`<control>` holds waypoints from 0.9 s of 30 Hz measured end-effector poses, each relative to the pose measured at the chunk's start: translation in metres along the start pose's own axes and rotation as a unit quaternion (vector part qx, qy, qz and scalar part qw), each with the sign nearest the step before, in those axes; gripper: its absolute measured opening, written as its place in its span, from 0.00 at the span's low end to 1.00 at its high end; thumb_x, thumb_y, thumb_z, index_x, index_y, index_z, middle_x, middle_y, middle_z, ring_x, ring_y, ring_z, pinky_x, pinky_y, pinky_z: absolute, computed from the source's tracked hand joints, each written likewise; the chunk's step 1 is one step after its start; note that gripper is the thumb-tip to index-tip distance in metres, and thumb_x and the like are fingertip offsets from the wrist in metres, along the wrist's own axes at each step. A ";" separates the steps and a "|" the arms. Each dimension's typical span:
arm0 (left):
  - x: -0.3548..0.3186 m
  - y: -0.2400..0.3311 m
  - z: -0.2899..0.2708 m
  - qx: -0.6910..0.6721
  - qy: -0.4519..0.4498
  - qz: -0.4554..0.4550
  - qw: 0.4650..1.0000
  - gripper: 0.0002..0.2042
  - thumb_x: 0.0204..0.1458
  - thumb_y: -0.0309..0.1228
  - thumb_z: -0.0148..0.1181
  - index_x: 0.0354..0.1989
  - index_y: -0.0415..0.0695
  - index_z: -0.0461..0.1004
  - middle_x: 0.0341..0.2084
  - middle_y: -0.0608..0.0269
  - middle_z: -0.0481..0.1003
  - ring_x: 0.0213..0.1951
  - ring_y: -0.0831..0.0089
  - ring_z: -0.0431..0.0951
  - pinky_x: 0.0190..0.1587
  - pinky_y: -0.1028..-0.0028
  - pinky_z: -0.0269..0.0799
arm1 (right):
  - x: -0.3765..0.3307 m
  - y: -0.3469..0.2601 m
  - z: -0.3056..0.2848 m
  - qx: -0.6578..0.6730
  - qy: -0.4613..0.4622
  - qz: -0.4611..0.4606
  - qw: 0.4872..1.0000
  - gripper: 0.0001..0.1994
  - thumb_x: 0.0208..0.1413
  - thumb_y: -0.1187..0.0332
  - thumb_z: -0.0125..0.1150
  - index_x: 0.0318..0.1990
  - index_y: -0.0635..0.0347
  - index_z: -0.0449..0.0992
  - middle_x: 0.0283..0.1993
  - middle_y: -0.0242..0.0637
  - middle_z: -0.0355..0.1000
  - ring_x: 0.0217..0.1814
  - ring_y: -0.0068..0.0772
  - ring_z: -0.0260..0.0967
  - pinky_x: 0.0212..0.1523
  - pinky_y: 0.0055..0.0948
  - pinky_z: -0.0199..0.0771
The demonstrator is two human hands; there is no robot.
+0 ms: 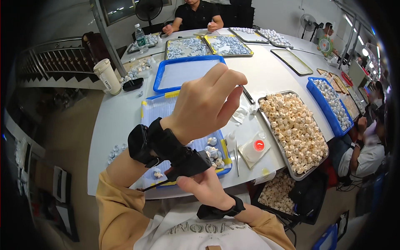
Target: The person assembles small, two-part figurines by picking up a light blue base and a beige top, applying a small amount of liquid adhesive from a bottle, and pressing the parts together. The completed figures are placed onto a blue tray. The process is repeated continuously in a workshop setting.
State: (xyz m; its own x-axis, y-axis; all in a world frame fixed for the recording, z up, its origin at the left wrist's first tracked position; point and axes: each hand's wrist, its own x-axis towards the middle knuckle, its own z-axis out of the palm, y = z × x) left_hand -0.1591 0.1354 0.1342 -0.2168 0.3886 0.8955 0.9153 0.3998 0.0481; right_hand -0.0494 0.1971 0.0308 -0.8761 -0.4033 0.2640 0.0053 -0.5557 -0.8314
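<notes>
My left hand (206,102) is raised over the table, its fingers loosely curled and its thumb tip near the bent index finger; I see nothing held. A black wrist device (156,143) is strapped round that wrist, with a black block (189,164) jutting towards me. My right hand (206,189) closes on this block from below, thumb at its lower edge, other fingers partly hidden. Behind my left arm lies a yellow-taped blue tray (227,162) with a pale lining. Several small cream and bluish pieces (213,152) sit at its right end.
A metal tray (287,162) heaped with cream pieces stands at right, near tweezers (237,160) and a round container with a red spot (258,146). Beyond are a lined blue tray (189,66) and a cup (108,77). A person (200,16) sits opposite; another (362,154) sits at right.
</notes>
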 end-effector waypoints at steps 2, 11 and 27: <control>-0.001 0.000 -0.003 -0.035 -0.019 -0.034 0.999 0.06 0.44 0.19 0.55 0.31 0.40 0.70 0.22 0.66 0.68 0.16 0.80 0.63 0.18 0.80 0.58 | 0.003 -0.001 0.002 -0.002 0.001 0.003 1.000 0.10 0.49 0.72 0.59 0.38 0.67 0.73 0.36 0.34 0.71 0.38 0.22 0.68 0.41 0.23 0.67; 0.001 0.020 -0.018 -0.676 -0.074 -0.561 0.472 0.11 0.56 0.36 0.45 0.40 0.42 0.64 0.19 0.72 0.57 0.15 0.85 0.53 0.15 0.85 0.47 | 0.003 -0.001 -0.012 -0.155 -0.053 -0.012 0.986 0.09 0.48 0.72 0.60 0.37 0.65 0.72 0.31 0.33 0.70 0.33 0.21 0.64 0.35 0.23 0.63; 0.002 0.026 -0.005 -0.676 -0.059 -0.594 0.432 0.13 0.56 0.37 0.42 0.43 0.41 0.62 0.22 0.70 0.61 0.17 0.85 0.55 0.18 0.85 0.50 | 0.002 -0.004 -0.025 -0.115 -0.058 0.005 0.992 0.26 0.45 0.75 0.62 0.52 0.68 0.58 0.43 0.36 0.67 0.46 0.22 0.63 0.47 0.23 0.61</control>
State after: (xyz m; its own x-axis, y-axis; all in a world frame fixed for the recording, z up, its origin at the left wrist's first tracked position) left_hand -0.1337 0.1429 0.1389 -0.7481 0.6484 -0.1409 -0.5220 -0.4439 0.7284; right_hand -0.0637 0.2167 0.0225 -0.8149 -0.4966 0.2988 -0.1084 -0.3759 -0.9203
